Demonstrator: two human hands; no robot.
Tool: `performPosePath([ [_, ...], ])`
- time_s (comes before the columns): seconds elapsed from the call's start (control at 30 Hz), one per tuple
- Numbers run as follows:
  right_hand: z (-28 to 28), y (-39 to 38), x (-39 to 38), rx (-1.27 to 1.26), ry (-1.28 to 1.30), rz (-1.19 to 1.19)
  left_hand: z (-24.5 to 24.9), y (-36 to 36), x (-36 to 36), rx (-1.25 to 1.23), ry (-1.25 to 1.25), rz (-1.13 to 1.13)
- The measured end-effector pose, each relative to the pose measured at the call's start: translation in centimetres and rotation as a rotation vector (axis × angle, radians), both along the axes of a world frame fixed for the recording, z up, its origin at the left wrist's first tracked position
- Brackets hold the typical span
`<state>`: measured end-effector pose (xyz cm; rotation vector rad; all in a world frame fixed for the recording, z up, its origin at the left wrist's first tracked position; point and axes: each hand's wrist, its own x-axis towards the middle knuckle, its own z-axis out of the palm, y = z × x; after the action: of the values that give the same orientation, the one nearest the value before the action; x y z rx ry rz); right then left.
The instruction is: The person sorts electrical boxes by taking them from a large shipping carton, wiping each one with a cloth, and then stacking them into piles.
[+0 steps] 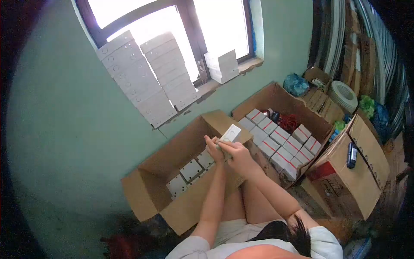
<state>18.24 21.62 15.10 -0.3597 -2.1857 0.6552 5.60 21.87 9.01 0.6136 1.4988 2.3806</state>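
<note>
A white rectangular box with round outlines on its face (231, 134), perhaps an electrical back box, is held up in front of me, tilted. My left hand (215, 152) is closed around its lower end, thumb side up. My right hand (239, 156) grips the same end from the right, its fingers crossing over the left ones and hiding that part of the box. Just below, an open cardboard carton (148, 194) holds several white boxes with dark holes (190, 169).
Tall stacks of white boxes (129, 82) lean at the window, and a smaller stack (222, 64) stands on the sill. To the right, another carton (276, 93) holds grey-white boxes with red stripes (280, 136). A dark device (352, 155) lies on a closed carton (340, 190).
</note>
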Motion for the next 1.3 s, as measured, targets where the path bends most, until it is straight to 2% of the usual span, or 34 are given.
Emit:
performPosePath([
  [0.03, 0.0, -0.2, 0.1, 0.025, -0.009, -0.033, 0.3, 0.2, 0.1, 0.047, -0.139, -0.074],
  [0.07, -0.2, 0.4, 0.1, 0.024, -0.005, -0.027, 0.5, -0.1, 0.3, 0.046, -0.134, -0.068],
  [0.13, -1.3, 3.2, 0.7, 0.004, -0.078, -0.226, 0.9, -0.6, 0.6, -0.115, 0.048, -0.050],
  [0.17, -1.7, 5.1, 1.1, 0.063, 0.061, -0.242, 0.5, -0.9, 0.7, -0.126, 0.101, -0.049],
  [0.27, -1.0, 4.6, 2.1, 0.067, 0.113, -0.287, 2.1, -1.3, 2.1, -0.100, 0.086, -0.035],
  [0.3, -1.0, 3.5, 2.3, 0.029, 0.001, -0.194, 1.4, -0.5, 1.6, -0.097, 0.090, -0.036],
  [0.37, -0.5, 0.7, 2.3, 0.015, 0.009, -0.137, -0.9, 1.3, 0.4, -0.109, 0.097, -0.013],
  [0.47, -0.8, 1.4, 2.7, -0.052, -0.009, -0.090, 0.6, -0.5, 1.2, -0.122, 0.082, -0.110],
  [0.57, -1.7, 4.4, 2.9, -0.007, 0.059, -0.345, 1.4, -2.3, 1.5, -0.133, 0.143, -0.082],
  [0.6, -1.4, 3.4, 2.8, -0.005, 0.062, -0.346, 1.0, -2.2, 1.5, -0.130, 0.146, -0.083],
  [0.67, 0.1, 0.4, 2.4, 0.043, -0.064, -0.083, 0.6, -1.0, 1.7, -0.064, -0.096, 0.056],
  [0.7, 0.5, -0.2, 2.4, 0.043, -0.069, -0.090, 0.6, -1.1, 1.8, -0.013, -0.024, 0.032],
  [0.77, 0.7, -1.2, 2.2, 0.078, 0.017, -0.036, -0.5, -1.4, 1.1, -0.001, -0.067, -0.017],
  [0.8, 0.7, -0.7, 2.3, 0.078, 0.019, -0.038, -1.2, -1.3, 0.6, 0.018, -0.103, -0.061],
  [0.87, 1.0, 1.3, 2.6, 0.046, -0.137, -0.251, -1.8, -1.8, 0.2, -0.055, -0.063, -0.050],
  [0.93, -0.6, 3.9, 2.3, 0.047, -0.136, -0.297, -0.6, -2.1, 0.8, 0.020, -0.129, 0.002],
  [1.0, -1.2, 4.3, 2.3, 0.094, -0.035, -0.367, 0.1, -1.6, 1.4, 0.067, -0.082, -0.027],
  [1.07, -1.3, 2.5, 2.3, 0.112, -0.034, -0.355, -0.2, -1.0, 1.5, 0.015, -0.063, -0.005],
  [1.13, -1.0, -0.1, 2.2, 0.032, -0.043, -0.193, -2.0, -0.4, 0.5, -0.003, -0.006, -0.020],
  [1.2, -1.4, -0.8, 2.0, -0.015, -0.034, -0.140, -4.2, -0.3, -1.3, 0.021, 0.037, -0.212],
  [1.27, -0.4, -0.6, 2.1, -0.043, -0.022, -0.105, -0.7, -0.6, 0.8, -0.048, -0.045, -0.159],
  [1.3, -1.4, 0.5, 1.8, 0.070, 0.004, -0.200, 0.6, -0.8, 1.4, -0.113, -0.125, -0.108],
])
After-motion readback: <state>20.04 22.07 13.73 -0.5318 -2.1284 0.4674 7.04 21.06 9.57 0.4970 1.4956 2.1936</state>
